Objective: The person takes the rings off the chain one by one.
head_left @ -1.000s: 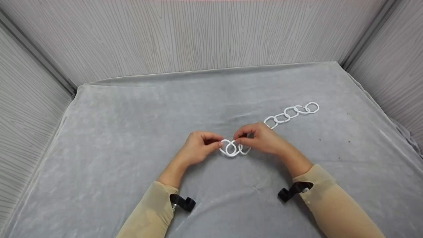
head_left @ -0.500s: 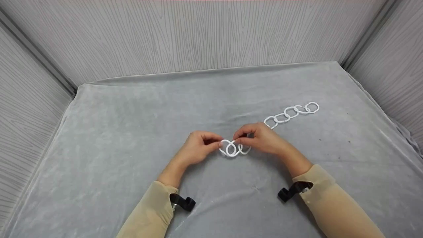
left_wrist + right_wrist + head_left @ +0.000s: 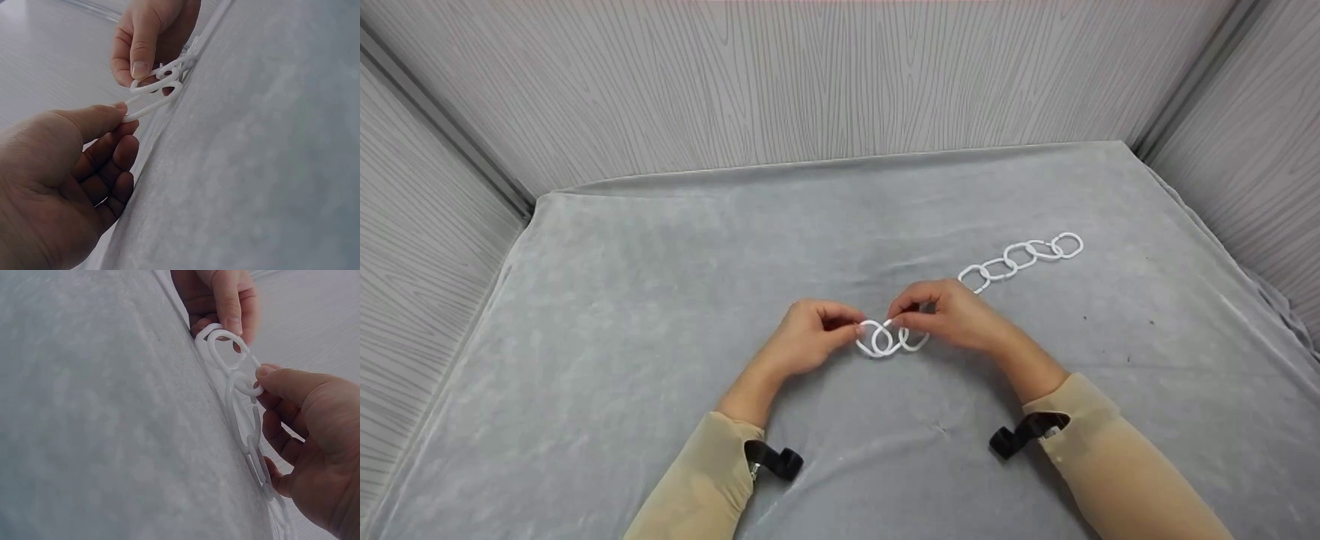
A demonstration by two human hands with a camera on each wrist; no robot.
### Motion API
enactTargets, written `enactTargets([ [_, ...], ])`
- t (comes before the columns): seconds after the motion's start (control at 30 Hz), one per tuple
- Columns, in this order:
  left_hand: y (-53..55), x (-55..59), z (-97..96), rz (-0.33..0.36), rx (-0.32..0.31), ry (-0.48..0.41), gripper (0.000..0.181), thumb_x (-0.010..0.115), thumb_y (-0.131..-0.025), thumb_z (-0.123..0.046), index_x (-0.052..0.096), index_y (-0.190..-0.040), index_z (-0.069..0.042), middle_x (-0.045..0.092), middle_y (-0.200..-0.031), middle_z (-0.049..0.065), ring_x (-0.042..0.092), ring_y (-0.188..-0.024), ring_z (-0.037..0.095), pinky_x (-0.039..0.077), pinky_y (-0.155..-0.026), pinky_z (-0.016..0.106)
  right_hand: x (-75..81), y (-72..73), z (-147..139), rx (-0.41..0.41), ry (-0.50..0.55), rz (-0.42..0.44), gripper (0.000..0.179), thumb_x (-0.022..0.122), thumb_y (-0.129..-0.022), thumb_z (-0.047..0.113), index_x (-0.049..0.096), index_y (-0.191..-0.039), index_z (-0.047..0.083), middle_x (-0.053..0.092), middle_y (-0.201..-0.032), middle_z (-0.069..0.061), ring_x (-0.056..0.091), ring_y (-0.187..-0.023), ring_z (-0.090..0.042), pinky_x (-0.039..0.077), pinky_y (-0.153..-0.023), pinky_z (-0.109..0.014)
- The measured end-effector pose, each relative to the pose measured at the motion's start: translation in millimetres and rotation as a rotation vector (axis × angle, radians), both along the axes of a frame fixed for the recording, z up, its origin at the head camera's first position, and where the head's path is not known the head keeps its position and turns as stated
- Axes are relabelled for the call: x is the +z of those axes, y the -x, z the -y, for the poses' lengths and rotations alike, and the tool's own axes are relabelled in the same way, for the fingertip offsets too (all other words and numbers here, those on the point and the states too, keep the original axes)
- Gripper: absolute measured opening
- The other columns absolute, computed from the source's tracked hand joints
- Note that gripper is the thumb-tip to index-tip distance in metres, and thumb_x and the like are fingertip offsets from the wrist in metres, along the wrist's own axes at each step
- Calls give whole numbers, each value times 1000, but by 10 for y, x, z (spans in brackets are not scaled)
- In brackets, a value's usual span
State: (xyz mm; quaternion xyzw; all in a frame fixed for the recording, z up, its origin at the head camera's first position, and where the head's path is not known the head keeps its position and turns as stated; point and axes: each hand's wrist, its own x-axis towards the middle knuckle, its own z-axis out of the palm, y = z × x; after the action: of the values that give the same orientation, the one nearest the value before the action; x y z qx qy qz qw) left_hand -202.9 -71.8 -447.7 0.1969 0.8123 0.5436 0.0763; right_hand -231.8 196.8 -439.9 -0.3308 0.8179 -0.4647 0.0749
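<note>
At the middle of the cloth, my left hand (image 3: 810, 335) pinches a white plastic chain link (image 3: 152, 108) between thumb and forefinger, the other fingers loosely bent. My right hand (image 3: 956, 315) pinches a second white link (image 3: 211, 349) by thumb and fingertips, close to a gap in that link. In the head view the two links overlap like crossed rings. From the second link, a white chain (image 3: 229, 410) runs on under the right hand, and part of it is hidden there. Its far links (image 3: 1011, 264) stretch up and to the right over the cloth.
Grey cloth (image 3: 660, 285) with soft creases covers the table. Pale wood-grain panels (image 3: 825, 82) stand behind it and at both sides. Black camera mounts (image 3: 784, 461) sit at the wrists, over beige sleeves (image 3: 697, 480). A few small dark specks dot the cloth at the right.
Both hands keep their places and their pinch. The two overlapping links have shifted very slightly to the left between the fingertips.
</note>
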Motion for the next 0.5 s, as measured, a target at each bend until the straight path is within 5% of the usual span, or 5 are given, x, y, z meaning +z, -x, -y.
enactTargets([
  [0.5,16,15,4,-24,65,-13,13,79,-95,-9,84,-106,-5,80,-98,3,65,-86,10,51,-77,23,3,9,-10,-2,24,20,8,79,-97,10,82,-103,10,78,-99,-1,66,-94,-15,51,-84,-27],
])
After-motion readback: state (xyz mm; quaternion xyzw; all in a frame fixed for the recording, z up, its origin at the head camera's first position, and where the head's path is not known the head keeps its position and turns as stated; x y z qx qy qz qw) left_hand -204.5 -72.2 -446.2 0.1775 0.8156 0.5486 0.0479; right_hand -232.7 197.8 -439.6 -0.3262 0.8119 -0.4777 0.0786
